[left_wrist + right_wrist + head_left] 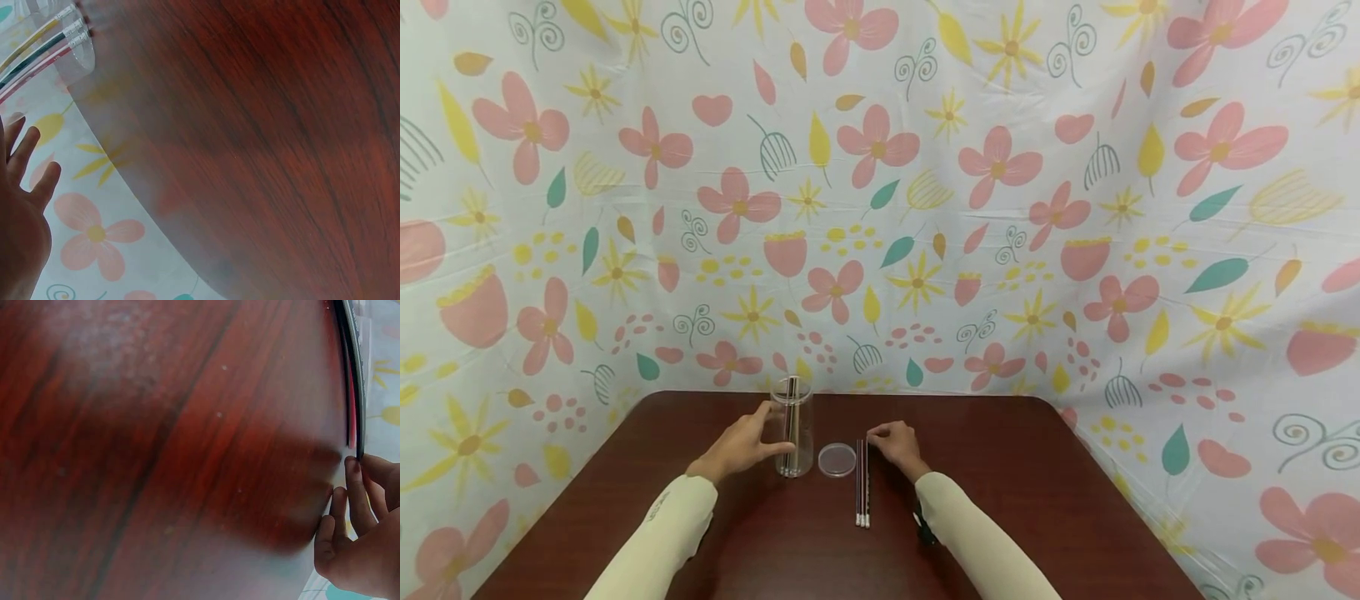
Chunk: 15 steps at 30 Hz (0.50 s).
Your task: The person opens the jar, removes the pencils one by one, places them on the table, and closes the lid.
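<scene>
Right hand (367, 550) pinches a dark pencil (360, 394), clear only in right-wrist view.

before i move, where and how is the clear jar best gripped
The clear jar is probably best wrapped round mid-wall, coming from the left: it stands upright, a tall cylinder holding pencils, and the round lid lies close on its right.
</scene>
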Tool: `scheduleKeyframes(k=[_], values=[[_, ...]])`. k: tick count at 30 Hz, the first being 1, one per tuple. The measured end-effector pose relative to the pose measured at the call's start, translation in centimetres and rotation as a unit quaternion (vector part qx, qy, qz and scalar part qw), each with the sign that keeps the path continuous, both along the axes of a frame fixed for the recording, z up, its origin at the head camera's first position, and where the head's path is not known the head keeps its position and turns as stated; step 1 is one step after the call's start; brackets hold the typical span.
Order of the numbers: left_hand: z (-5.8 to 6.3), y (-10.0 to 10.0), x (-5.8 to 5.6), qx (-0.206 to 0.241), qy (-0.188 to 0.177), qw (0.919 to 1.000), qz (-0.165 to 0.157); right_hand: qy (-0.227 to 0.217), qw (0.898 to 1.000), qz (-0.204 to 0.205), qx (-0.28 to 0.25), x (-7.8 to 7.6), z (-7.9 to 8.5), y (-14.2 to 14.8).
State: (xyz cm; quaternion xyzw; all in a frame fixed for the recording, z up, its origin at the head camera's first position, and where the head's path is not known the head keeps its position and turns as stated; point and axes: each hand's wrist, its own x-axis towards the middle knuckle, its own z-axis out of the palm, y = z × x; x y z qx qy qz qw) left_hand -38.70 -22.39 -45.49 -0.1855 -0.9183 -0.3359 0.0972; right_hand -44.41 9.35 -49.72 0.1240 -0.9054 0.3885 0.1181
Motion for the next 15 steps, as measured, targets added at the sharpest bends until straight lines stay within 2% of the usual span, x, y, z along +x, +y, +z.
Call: scheduleKeyframes(k=[8,15], values=[[0.1,-0.1,0.2,-0.001,-0.008,0.9999,0.009,0.006,1.000,-0.006,-0.006,-0.3,-0.9,-0.3],[0.0,0.0,0.2,0.001,-0.005,1.0000,0.000,0.025,1.000,-0.013,-0.009,-0.5,-1.4,-0.3]])
